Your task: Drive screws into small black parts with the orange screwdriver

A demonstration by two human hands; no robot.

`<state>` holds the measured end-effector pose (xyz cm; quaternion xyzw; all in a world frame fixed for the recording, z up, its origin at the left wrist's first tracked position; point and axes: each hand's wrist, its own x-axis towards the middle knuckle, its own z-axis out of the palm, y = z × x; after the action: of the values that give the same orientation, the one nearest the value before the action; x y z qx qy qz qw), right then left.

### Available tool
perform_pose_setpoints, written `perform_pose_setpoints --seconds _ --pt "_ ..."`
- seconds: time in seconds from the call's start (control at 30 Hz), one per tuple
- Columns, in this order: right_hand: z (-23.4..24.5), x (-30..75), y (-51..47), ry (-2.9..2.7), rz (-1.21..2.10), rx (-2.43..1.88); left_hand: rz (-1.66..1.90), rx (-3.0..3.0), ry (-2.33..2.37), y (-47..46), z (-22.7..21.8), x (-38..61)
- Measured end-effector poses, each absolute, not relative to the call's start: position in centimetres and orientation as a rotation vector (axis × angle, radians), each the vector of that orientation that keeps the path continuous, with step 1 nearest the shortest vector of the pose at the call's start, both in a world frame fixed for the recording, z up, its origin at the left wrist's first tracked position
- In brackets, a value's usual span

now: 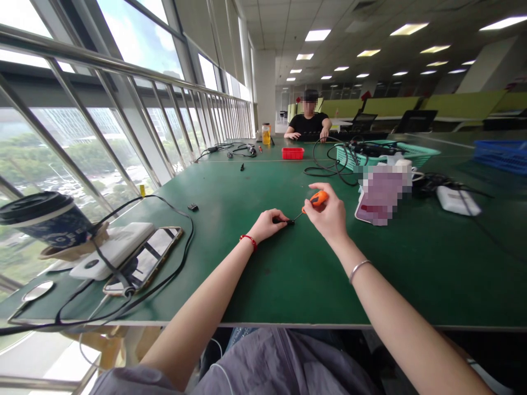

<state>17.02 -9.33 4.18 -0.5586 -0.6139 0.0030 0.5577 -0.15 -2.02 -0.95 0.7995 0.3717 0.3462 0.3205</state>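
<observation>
In the head view my left hand [267,226] rests low on the green table [255,285], its fingers closed on a small black part [290,222] of a kind I cannot make out. My right hand [330,215] grips a screwdriver with an orange and black handle [319,198]. The screwdriver's thin shaft [298,215] slants down to the left, and its tip meets or nearly meets the black part. Most of that part is hidden under my left fingers.
At left stand a lidded paper cup [45,222], a white power bank [111,252], a phone [144,260] and a looping black cable [190,247]. Beyond are a red box [292,153], a teal basket [420,156] with cables and a blue basket [500,156]. A person [308,122] sits opposite.
</observation>
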Motion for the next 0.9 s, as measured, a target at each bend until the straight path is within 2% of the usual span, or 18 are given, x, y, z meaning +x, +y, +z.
perform_pose_setpoints --seconds 0.53,0.73,0.9 --pt "4.32 17.07 -9.48 -1.499 -0.038 -1.190 0.908 2.090 0.959 -2.04 -1.02 -0.14" --pt "4.33 16.92 -9.67 -1.475 0.009 -1.332 0.909 2.092 0.971 -2.20 -0.72 -0.15" --pt "4.28 16.81 -9.61 -1.493 0.013 -1.189 0.907 2.086 0.966 -2.04 -0.99 -0.12"
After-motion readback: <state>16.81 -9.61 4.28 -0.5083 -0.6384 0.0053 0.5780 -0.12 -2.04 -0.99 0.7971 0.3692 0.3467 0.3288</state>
